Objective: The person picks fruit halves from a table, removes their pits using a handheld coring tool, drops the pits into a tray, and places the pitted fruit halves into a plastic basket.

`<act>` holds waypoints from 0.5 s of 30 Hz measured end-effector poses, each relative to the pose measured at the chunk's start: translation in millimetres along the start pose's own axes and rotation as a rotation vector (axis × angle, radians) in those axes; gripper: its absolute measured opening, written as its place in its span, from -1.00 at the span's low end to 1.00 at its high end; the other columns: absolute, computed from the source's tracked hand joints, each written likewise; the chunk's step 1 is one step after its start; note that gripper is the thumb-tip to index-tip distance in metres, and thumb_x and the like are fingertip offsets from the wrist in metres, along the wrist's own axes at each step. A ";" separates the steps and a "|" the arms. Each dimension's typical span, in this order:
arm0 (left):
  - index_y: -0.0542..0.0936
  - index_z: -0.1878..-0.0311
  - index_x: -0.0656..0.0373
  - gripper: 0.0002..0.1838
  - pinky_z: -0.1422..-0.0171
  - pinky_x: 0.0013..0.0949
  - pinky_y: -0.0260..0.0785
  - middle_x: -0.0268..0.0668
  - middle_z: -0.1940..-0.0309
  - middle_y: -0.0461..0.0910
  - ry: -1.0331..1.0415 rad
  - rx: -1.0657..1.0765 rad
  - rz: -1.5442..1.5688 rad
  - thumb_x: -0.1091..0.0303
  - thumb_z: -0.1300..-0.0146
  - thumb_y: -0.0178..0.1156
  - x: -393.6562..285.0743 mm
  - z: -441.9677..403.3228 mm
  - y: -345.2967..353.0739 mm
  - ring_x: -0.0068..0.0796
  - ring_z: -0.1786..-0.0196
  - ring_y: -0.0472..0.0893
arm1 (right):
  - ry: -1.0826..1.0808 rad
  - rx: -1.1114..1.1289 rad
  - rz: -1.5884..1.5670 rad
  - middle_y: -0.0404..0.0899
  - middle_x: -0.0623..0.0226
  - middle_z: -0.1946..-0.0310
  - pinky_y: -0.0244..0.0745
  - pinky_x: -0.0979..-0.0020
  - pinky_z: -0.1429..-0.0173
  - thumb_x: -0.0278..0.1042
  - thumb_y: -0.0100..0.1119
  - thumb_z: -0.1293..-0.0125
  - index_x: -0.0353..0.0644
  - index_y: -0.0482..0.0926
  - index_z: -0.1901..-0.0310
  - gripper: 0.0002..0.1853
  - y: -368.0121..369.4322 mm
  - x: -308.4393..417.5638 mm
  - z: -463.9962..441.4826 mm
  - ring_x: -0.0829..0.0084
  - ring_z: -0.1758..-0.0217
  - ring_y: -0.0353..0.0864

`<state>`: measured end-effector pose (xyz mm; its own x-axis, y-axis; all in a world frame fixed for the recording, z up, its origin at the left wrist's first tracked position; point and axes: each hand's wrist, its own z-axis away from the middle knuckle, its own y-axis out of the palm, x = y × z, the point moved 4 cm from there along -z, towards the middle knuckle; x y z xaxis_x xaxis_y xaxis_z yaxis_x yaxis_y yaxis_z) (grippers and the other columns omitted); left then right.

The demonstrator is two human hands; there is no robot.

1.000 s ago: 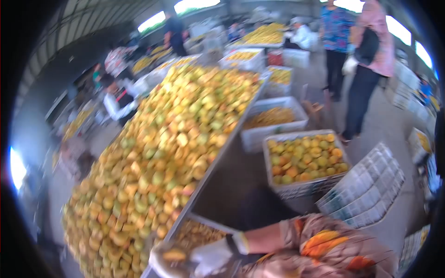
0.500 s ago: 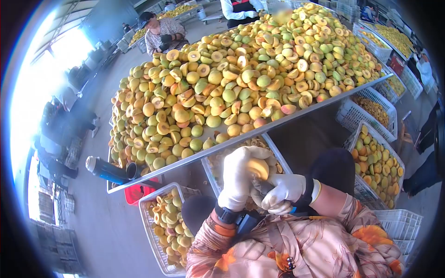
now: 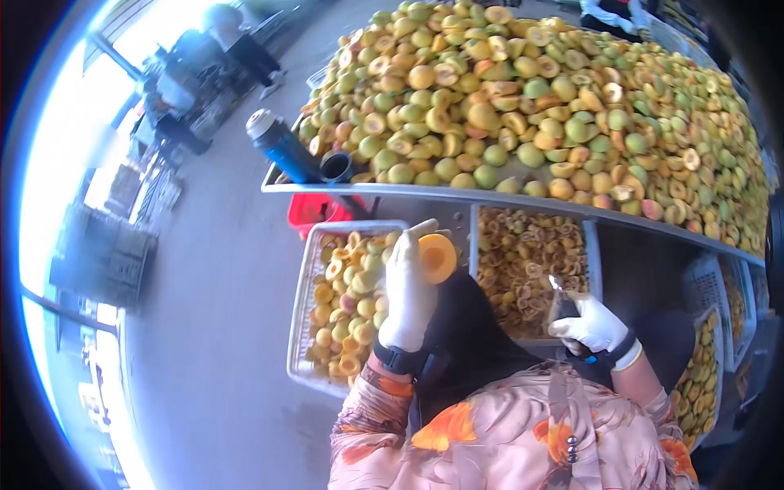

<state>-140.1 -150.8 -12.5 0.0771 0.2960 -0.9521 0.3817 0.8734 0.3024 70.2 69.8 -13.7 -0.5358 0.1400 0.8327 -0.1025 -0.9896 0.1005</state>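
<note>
My left hand (image 3: 411, 287), in a white glove, is raised above the left crate's right edge. It holds a peach half (image 3: 438, 259), whose orange cut face and round hollow show. My right hand (image 3: 594, 325), also gloved in white, is closed around a small hand tool (image 3: 562, 304) with a dark handle and a shiny metal tip. This hand is over the lower right corner of a crate (image 3: 594, 260) full of brownish cut scraps. Below and left of my left hand, a white crate (image 3: 298, 327) contains many peach halves.
A metal-edged table (image 3: 457, 194) heaped with peach halves (image 3: 531, 90) stretches across the front. On its left corner lie a blue flask (image 3: 286, 149) and a dark cup (image 3: 336, 167). Beneath is a red container (image 3: 306, 211). More crates (image 3: 709, 367) stand at right; people (image 3: 241, 45) are behind.
My hands, together before, are now wide apart: the left with the peach half over toward the left crate, the right with the tool to the right. The view has turned left and down.
</note>
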 end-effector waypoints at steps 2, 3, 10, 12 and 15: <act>0.48 -0.22 0.28 -0.58 0.06 -0.27 0.60 -0.11 0.06 0.62 -0.031 -0.192 -0.023 0.16 -0.49 0.12 -1.5 21.3 -63.3 -0.29 0.15 0.68 | 0.045 -0.046 0.088 0.44 0.51 0.64 0.29 0.52 0.62 -0.43 0.35 -0.27 -0.20 0.50 0.21 -0.81 2.6 -12.1 -11.6 0.66 0.70 0.39; 0.47 -0.20 0.27 -0.59 0.06 -0.26 0.59 -0.12 0.06 0.60 -0.037 -0.296 -0.128 0.25 -0.39 0.16 1.5 33.8 -97.8 -0.30 0.15 0.67 | 0.052 -0.035 0.126 0.44 0.51 0.64 0.29 0.53 0.62 -0.43 0.34 -0.27 -0.20 0.49 0.18 -0.80 2.2 -19.1 -18.5 0.67 0.71 0.40; 0.61 0.02 0.38 -0.65 0.12 -0.40 0.60 -0.18 0.20 0.67 -0.198 -0.767 -0.399 0.42 -0.13 0.19 36.6 119.9 -309.3 -0.43 0.21 0.68 | 0.158 -0.097 0.191 0.41 0.53 0.59 0.27 0.53 0.64 -0.47 0.31 -0.26 -0.24 0.45 0.08 -0.74 5.9 -48.1 -45.9 0.67 0.72 0.36; 0.64 0.00 0.39 -0.65 0.08 -0.39 0.61 -0.16 0.17 0.68 -0.197 -0.843 -0.445 0.47 -0.12 0.19 35.8 131.1 -338.8 -0.41 0.19 0.69 | 0.159 -0.067 0.242 0.42 0.51 0.59 0.28 0.52 0.65 -0.48 0.31 -0.24 -0.27 0.46 0.04 -0.70 3.1 -54.7 -55.7 0.65 0.73 0.36; 0.69 -0.03 0.36 -0.64 0.00 -0.35 0.63 -0.15 0.11 0.72 -0.255 -0.907 -0.561 0.52 -0.12 0.26 28.4 135.1 -358.5 -0.38 0.13 0.72 | 0.176 -0.081 0.307 0.44 0.49 0.59 0.28 0.51 0.65 -0.48 0.29 -0.23 -0.31 0.46 -0.01 -0.67 4.7 -55.8 -65.0 0.64 0.73 0.36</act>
<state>-150.3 -507.8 -154.1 0.3326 -0.2304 -0.9145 -0.3895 0.8496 -0.3556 45.1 59.4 -95.1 -0.6874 -0.1526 0.7101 0.0228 -0.9817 -0.1889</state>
